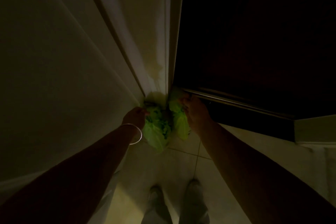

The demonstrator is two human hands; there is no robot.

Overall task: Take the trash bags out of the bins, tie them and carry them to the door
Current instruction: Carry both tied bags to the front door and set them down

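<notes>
The scene is very dim. Two bright green trash bags hang low in front of me near the floor. My left hand (135, 115), with a thin bangle on the wrist, grips the top of the left green bag (157, 129). My right hand (195, 112) grips the top of the right green bag (180, 120). Both bags sit in the corner where a pale wall meets the dark door (254, 42). The bags' knots are hidden by my fingers and the gloom.
A pale wall with vertical mouldings (72, 60) fills the left. The dark door's lower edge (236, 103) runs to the right above a light tiled floor (190, 160). My two shoes (174, 192) stand on the tiles below.
</notes>
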